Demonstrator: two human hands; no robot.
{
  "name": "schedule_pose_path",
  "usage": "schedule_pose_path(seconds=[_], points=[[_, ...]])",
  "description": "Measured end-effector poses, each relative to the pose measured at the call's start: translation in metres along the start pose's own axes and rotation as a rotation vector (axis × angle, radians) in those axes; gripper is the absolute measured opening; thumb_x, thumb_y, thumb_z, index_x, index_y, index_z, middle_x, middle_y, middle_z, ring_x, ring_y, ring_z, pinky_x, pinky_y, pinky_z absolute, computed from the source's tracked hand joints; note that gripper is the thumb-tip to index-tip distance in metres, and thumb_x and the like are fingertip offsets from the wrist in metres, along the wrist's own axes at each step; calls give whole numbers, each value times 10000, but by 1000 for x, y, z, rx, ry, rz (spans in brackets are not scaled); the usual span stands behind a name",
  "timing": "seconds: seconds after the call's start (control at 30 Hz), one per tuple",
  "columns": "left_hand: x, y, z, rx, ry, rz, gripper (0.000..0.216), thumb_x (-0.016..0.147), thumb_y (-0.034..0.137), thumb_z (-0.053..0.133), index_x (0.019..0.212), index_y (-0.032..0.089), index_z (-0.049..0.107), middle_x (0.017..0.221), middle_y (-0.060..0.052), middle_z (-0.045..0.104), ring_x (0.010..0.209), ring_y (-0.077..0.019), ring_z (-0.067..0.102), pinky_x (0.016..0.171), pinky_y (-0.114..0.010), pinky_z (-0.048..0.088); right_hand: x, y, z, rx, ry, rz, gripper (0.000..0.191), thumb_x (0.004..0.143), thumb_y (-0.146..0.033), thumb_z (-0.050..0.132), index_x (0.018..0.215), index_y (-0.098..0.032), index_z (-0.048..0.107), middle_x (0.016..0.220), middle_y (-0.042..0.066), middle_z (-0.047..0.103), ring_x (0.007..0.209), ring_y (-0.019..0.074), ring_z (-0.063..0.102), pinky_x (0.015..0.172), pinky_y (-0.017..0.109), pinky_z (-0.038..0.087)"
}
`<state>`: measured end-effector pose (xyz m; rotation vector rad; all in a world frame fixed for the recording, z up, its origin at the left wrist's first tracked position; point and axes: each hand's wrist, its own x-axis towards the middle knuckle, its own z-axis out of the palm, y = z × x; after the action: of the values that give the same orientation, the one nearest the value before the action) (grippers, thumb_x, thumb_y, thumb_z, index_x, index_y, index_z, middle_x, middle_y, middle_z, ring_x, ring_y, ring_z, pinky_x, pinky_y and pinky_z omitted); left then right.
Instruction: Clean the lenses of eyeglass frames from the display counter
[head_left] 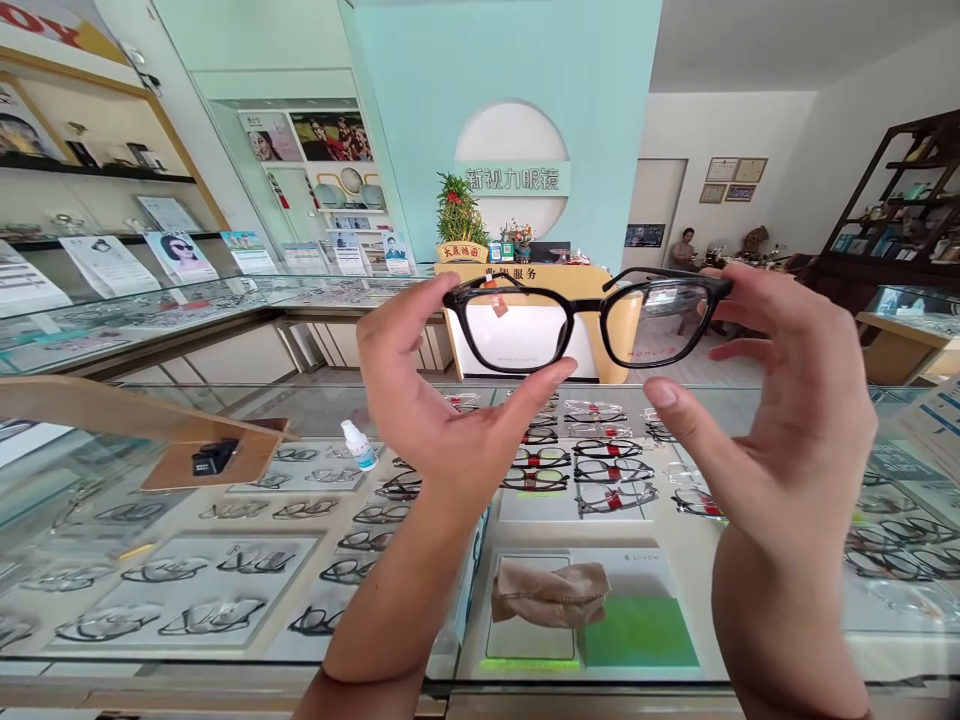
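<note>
**Black glasses held up in both hands over counter**

Black glasses (587,305) up in mid-air, roughly level, above the glass counter (600,686). Bridge about centred between the hands, temple arms showing just above the top rims. Small print along the bottom of both lenses, reddish on the right one.

Left hand (442,400): gripping the left end. Index finger at the outer corner, thumb reaching along under the left lens, tip at the lower rim.

Right hand (799,390): gripping the right end. Fingers at the outer corner, thumb just under the right lens; can't tell if the thumb touches the rim.

Below: brown cloth (551,593) bunched near the front edge, beside a green panel (641,632). Past it, rows of frames (615,470) with red tags, between the forearms as seen. More glasses (214,615) on pale trays to the left, others far right, partly behind the right arm.

White spray bottle (358,446) stands left of the left hand, near a wooden stand (259,460) with a small black item (215,457) on it.

Back of shop: yellow-fronted desk (619,340) behind the lenses, plant (459,225) on it, wall sign (514,180) above. Another person (684,248) sits back right, well apart.
</note>
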<state>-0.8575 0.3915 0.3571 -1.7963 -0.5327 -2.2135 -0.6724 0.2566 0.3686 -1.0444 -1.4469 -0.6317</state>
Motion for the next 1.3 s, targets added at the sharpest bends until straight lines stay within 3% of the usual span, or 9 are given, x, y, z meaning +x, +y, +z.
schedule_pose_path(seconds=[0.23, 0.43, 0.53, 0.7, 0.93, 1.1, 1.3], points=[[-3, -1, 3, -69, 4, -46, 651, 918, 628, 845, 1468, 393, 588, 1430, -31, 692, 1354, -358, 684, 1055, -662, 601, 0, 1, 11, -68, 71, -11, 585, 959, -382, 814, 1514, -408, 630, 1424, 78, 701, 1202, 339, 690, 843, 529, 602], [-8, -11, 7, -100, -132, -70, 820, 893, 595, 875, 1594, 387, 503, 1544, -79, 618, 1462, -387, 594, 1114, -610, 582, 0, 3, 13, -88, 113, 2, 555, 953, -363, 816, 1481, -401, 650, 1402, 70, 714, 1127, 324, 706, 826, 520, 609], [-8, -15, 10, -132, -176, -67, 801, 930, 556, 845, 1626, 401, 480, 1555, -77, 614, 1458, -380, 597, 1121, -602, 579, 0, 6, 13, -90, 115, 26, 566, 955, -339, 807, 1494, -398, 645, 1424, 70, 710, 1143, 321, 708, 830, 511, 598], [-10, -17, 15, -129, -170, -33, 798, 943, 538, 828, 1642, 410, 465, 1529, -79, 630, 1424, -377, 624, 1117, -595, 580, -1, 12, 14, -77, 105, 74, 592, 968, -324, 789, 1532, -396, 623, 1476, 76, 691, 1157, 316, 733, 852, 502, 602], [-13, -15, 19, -72, -162, -18, 812, 961, 528, 812, 1657, 393, 416, 1515, -104, 629, 1388, -372, 651, 1075, -594, 612, -4, 15, 14, -74, 60, 98, 588, 1026, -375, 743, 1583, -386, 551, 1553, 116, 647, 1369, 365, 686, 862, 477, 657], [-11, -11, 18, -94, -109, 25, 743, 964, 532, 811, 1611, 369, 485, 1470, -93, 653, 1350, -340, 669, 1053, -557, 637, -6, 17, 14, -7, 38, 124, 596, 1046, -409, 718, 1604, -412, 508, 1523, 110, 665, 1372, 359, 696, 863, 470, 676], [-11, -7, 12, -62, -144, -51, 794, 929, 507, 849, 1621, 363, 488, 1500, -102, 634, 1384, -358, 637, 1101, -562, 615, -6, 25, 15, 65, -19, 80, 625, 1046, -407, 719, 1621, -408, 473, 1526, 115, 654, 1312, 337, 716, 854, 464, 675]])
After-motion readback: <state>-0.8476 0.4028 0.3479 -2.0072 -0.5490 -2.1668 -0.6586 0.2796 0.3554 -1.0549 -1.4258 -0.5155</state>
